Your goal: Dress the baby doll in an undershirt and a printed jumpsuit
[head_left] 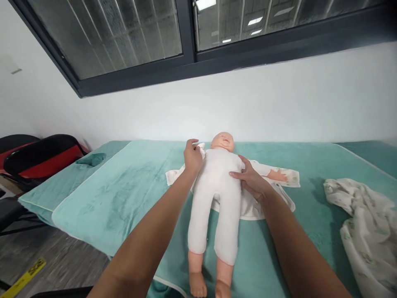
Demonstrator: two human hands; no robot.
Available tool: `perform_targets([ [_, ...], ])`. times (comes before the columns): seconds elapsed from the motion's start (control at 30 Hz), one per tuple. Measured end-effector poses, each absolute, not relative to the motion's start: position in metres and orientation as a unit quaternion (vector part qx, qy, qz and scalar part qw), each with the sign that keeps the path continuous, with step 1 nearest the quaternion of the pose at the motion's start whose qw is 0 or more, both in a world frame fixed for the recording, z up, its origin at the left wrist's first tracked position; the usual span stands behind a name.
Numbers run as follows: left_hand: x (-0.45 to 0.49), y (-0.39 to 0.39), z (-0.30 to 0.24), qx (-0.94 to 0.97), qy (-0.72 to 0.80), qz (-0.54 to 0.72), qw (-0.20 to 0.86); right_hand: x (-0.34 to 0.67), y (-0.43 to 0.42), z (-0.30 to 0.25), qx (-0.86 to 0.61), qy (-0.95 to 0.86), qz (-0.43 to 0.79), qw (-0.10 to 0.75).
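Note:
A baby doll (221, 171) with a white cloth body lies face up, its bare feet toward me. A white baby shirt (252, 207) is spread open beneath its torso. On the right, one doll hand (277, 175) shows near the cuff of a shirt sleeve (292, 178). My left hand (192, 157) is closed around the doll's other arm beside the shoulder; only a bit of white cloth shows past the fingers. The left sleeve (172, 176) lies flat under my wrist. With thumb on the belly and fingers along its side, my right hand (250, 179) grips the doll's torso.
A teal padded mat (102, 198) covers the table against the white wall. Crumpled white patterned cloth (369, 236) lies at the right. Black and red chairs (46, 155) stand at the left. A dark-framed window (189, 49) is above.

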State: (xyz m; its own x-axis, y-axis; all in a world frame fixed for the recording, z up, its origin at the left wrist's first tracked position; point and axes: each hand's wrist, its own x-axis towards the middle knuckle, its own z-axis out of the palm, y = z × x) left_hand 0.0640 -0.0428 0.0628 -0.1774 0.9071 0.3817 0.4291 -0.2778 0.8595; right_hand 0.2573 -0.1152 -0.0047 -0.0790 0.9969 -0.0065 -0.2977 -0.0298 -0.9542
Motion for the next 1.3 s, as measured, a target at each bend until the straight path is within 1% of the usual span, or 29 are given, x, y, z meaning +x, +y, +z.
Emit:
perform_targets([
  [0.17,0.09,-0.057,0.08,0.682,0.482,0.508,0.209,0.256,-0.117,-0.007,-0.403,-0.421,0.611,0.536],
  [0.3,0.095,-0.076,0.081,0.763,0.445,0.42,0.207,0.251,-0.115,-0.007,-0.401,-0.397,0.613,0.553],
  [0.43,0.077,-0.101,0.083,0.783,0.476,0.347,0.2,0.246,-0.114,-0.009,-0.421,-0.37,0.624,0.544],
  [0.5,0.064,-0.117,0.089,0.761,0.495,0.338,0.246,0.245,-0.114,-0.009,-0.422,-0.368,0.625,0.544],
  [0.63,0.041,-0.152,0.107,0.681,0.476,0.361,0.424,0.243,-0.117,-0.005,-0.437,-0.372,0.613,0.543],
  [0.7,0.033,-0.164,0.111,0.649,0.472,0.387,0.455,0.243,-0.117,-0.003,-0.448,-0.376,0.609,0.535],
  [0.73,0.029,-0.167,0.11,0.644,0.481,0.396,0.443,0.243,-0.117,-0.003,-0.453,-0.379,0.607,0.532],
  [0.8,0.022,-0.172,0.099,0.658,0.513,0.391,0.389,0.244,-0.116,-0.004,-0.461,-0.386,0.601,0.527],
  [0.93,0.004,-0.177,0.059,0.752,0.513,0.308,0.278,0.248,-0.111,-0.012,-0.472,-0.411,0.58,0.521],
  [1.03,-0.01,-0.18,0.031,0.777,0.513,0.297,0.215,0.251,-0.108,-0.016,-0.478,-0.424,0.569,0.518],
  [1.17,-0.018,-0.181,0.01,0.763,0.542,0.287,0.203,0.251,-0.109,-0.015,-0.475,-0.421,0.579,0.512],
  [1.3,-0.015,-0.192,0.005,0.741,0.545,0.335,0.205,0.25,-0.111,-0.014,-0.475,-0.419,0.583,0.509],
])
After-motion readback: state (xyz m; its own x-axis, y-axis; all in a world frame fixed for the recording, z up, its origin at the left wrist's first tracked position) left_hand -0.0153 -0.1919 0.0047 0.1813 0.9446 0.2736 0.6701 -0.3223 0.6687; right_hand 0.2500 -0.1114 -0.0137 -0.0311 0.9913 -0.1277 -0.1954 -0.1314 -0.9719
